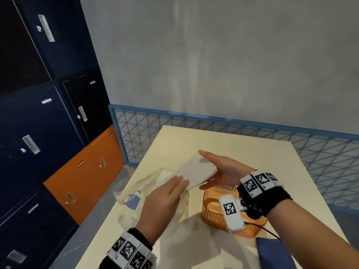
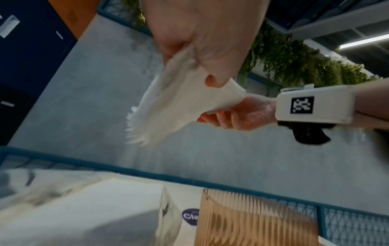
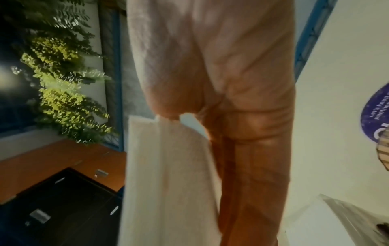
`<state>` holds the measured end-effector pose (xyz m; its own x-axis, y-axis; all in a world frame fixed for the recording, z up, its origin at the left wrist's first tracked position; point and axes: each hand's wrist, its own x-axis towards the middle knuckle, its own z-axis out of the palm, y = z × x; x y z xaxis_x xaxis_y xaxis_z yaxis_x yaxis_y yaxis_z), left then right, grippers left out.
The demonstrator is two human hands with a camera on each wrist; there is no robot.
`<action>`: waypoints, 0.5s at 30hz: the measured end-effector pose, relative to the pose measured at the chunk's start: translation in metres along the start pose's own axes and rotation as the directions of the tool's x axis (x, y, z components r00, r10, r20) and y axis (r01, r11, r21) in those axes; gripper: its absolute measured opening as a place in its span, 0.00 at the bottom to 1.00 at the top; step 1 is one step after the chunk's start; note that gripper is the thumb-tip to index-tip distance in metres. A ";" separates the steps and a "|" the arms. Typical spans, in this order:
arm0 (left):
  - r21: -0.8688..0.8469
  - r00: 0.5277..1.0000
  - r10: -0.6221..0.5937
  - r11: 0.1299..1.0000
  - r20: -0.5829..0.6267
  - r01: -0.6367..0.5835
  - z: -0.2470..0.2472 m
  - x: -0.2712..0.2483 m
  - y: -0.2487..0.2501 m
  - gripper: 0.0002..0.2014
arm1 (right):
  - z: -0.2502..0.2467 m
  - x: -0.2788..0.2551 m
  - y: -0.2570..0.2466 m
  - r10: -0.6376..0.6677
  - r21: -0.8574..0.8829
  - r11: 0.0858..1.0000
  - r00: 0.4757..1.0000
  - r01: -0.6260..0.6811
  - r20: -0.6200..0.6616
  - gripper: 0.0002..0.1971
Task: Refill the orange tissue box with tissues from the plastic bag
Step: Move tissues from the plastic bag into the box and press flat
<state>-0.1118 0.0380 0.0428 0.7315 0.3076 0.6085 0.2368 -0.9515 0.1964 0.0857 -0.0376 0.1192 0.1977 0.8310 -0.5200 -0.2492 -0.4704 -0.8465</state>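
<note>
On the cream table (image 1: 223,140), nearest the wearer at about 5 o'clock, a dark blue flat thing (image 1: 272,253) pokes in from the bottom edge; what it is cannot be told. Just beyond it, at 4 o'clock, the orange ribbed tissue box (image 1: 215,208) stands upright with its top uncovered, and no tissues show inside from the head view. At 7 o'clock the clear plastic bag (image 1: 136,189) lies slack on the table, looking mostly emptied.

Above both, near the middle, the stack of white tissues (image 1: 196,171) is held in the air. The left hand (image 1: 161,202) pinches its near end, thumb underneath and fingers lying over the top. The right hand (image 1: 223,171) cradles the far end in an upturned palm, thumb along the far edge, fingers curled loosely below.

So the stack appears to be out of the bag but not yet in the box; lowering it into the opening remains.

Beyond the table runs a blue mesh fence (image 1: 242,129), with dark lockers (image 1: 48,113) at 10 o'clock.
</note>
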 end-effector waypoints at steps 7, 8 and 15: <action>-0.562 0.859 -0.492 0.674 0.143 0.480 0.007 -0.022 0.001 0.30 | 0.004 0.011 -0.012 -0.195 -0.514 0.849 0.977 0.125 -0.085 0.17; -0.660 0.753 -0.639 0.500 0.157 0.561 0.009 -0.018 -0.001 0.29 | 0.007 0.009 -0.015 -0.226 -0.586 0.799 0.970 0.132 -0.089 0.17; -0.776 0.402 -0.705 -0.342 0.585 0.529 0.032 0.009 -0.040 0.27 | 0.020 0.013 -0.017 -0.337 -0.675 0.685 0.940 0.276 0.043 0.12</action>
<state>-0.0940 0.0787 0.0163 0.5012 0.7943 -0.3432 -0.1906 0.4882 0.8516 0.0741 -0.0128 0.1293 0.2297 0.9528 -0.1984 0.5235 -0.2928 -0.8001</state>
